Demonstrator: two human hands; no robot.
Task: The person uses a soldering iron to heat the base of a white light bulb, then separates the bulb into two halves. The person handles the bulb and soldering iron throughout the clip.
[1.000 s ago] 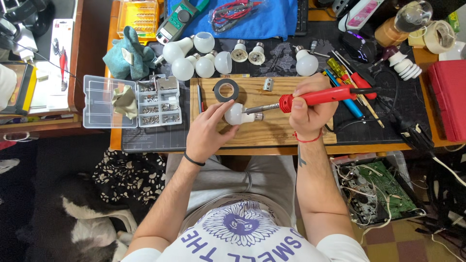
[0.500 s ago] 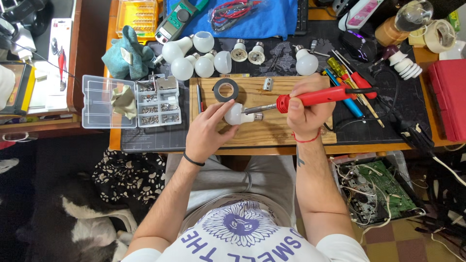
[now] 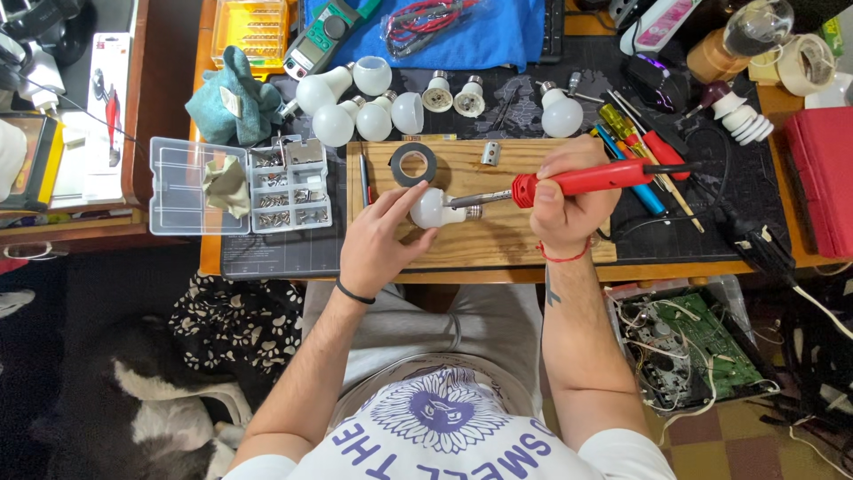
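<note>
Holding a white bulb [image 3: 433, 209] down on the wooden board [image 3: 498, 240], the left hand [image 3: 380, 242] has its fingers curled about the globe, pinching it steady near the board's middle. The right hand [image 3: 569, 206] is closed in a fist around the red soldering iron [image 3: 582, 180], whose metal tip reaches the bulb's screw base. Judged from this, work on the base is under way and not finished: the iron is at the joint and the bulb lies on its side. On the board above the bulb lies a roll of black tape [image 3: 414, 164], close but not touching. Beyond the board's far edge sit more white bulbs [image 3: 355, 105]; left of the board stands an open parts box [image 3: 240, 184]; right of it lie screwdrivers [image 3: 635, 138]. The iron's cord trails right of the board and could snag.
</note>
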